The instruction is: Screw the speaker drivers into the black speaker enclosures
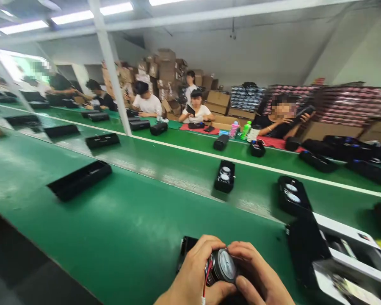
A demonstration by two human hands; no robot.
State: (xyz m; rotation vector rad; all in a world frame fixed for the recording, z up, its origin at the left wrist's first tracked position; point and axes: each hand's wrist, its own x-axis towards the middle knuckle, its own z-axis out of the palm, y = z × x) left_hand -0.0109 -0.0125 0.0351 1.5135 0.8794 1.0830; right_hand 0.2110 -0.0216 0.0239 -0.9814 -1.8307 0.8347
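Observation:
Low in the head view, a round speaker driver [227, 266] with a silver back is held between my two hands. My left hand [193, 271] wraps its left side, fingers curled over the top and thumb below. From the right, my right hand [260, 275] cups the driver with its fingers and thumb bent onto the rim. A red and black wire [208, 273] hangs by my left hand, ending in a white connector [203, 300]. Behind my left hand shows part of a black casing [186, 248]; the rest is hidden by my hands.
An open black housing [82, 178] lies on the green bench to the left. Speaker housings with two drivers [225, 176] sit on the green conveyor [178, 163]. At right, a black box [306, 250] stands beside a white tray [349, 231] of parts. Several people work across the line.

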